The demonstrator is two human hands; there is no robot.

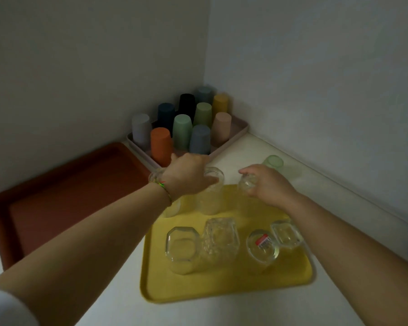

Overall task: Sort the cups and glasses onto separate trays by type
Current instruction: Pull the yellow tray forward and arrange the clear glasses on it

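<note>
On the white counter [245,149], the brown tray [57,196] lies at the left, the yellow tray [222,290] nearest and the pink tray [242,128] in the corner. The left hand [189,172] reaches over the yellow tray's back row, fingers curled down on the top of a smooth glass [212,198]. The right hand [269,184] wraps its fingers round a textured glass [245,184] just beside it, at the tray's far edge.

The risk, I judge, is crowding. The left wrist crosses a third glass [172,208] and could tip it, and the two gripped glasses could clink.

There are three trays. Seven glasses are all at the yellow tray. Ten coloured cups [182,131] stand on the pink tray, and one pale green cup [273,162] stands apart on the counter.
</note>
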